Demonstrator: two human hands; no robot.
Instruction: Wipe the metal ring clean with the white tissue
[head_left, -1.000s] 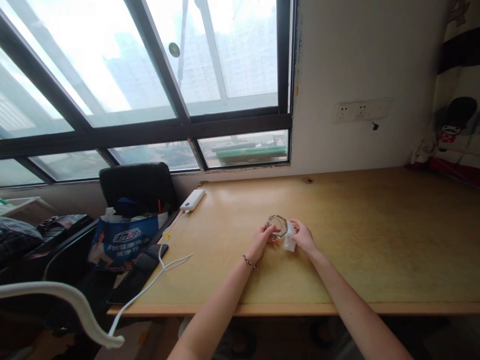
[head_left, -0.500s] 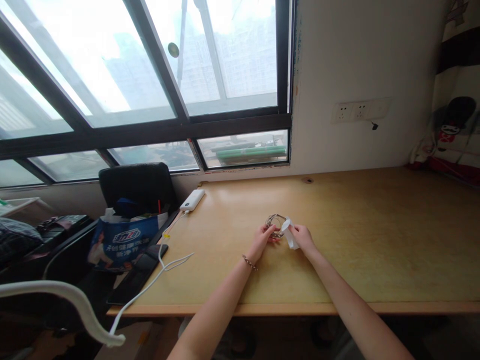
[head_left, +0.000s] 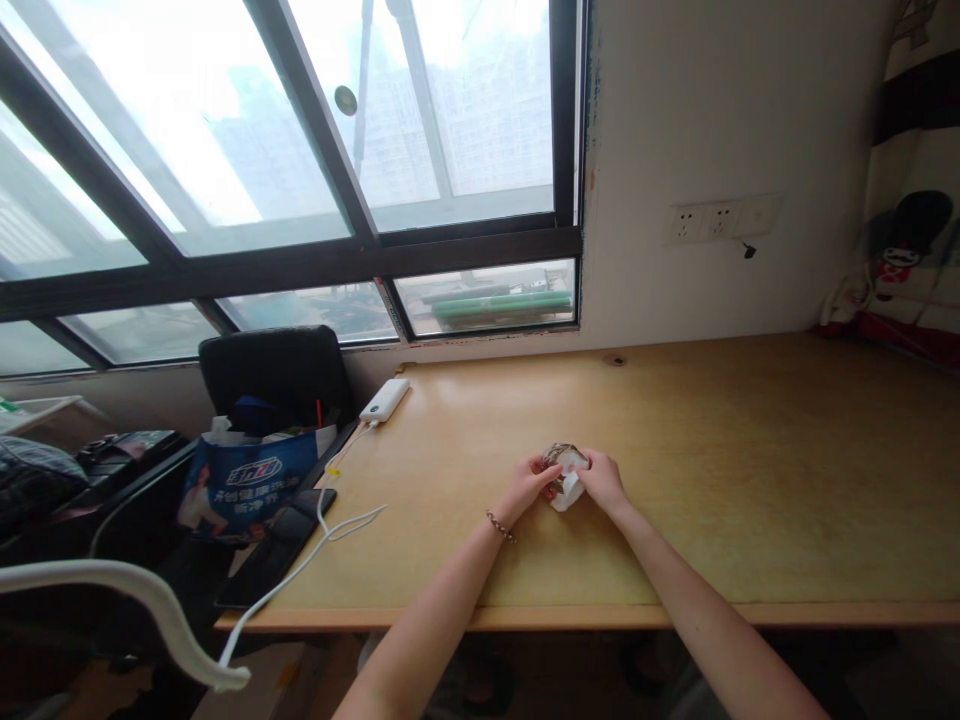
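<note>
Two pinches, left fingers (head_left: 550, 475) on brown loop (head_left: 559, 450), right fingers (head_left: 582, 474) on white cloth (head_left: 568, 490) (long axis slanting near-left)

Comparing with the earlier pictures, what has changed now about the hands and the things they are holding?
The right hand has moved slightly left, bringing the white tissue-like piece leftward, so it now overlaps part of the ring-shaped object. The left hand stays on that object; neither thing was visibly let go. The white power bank and the blue bag stayed as they were.
</note>
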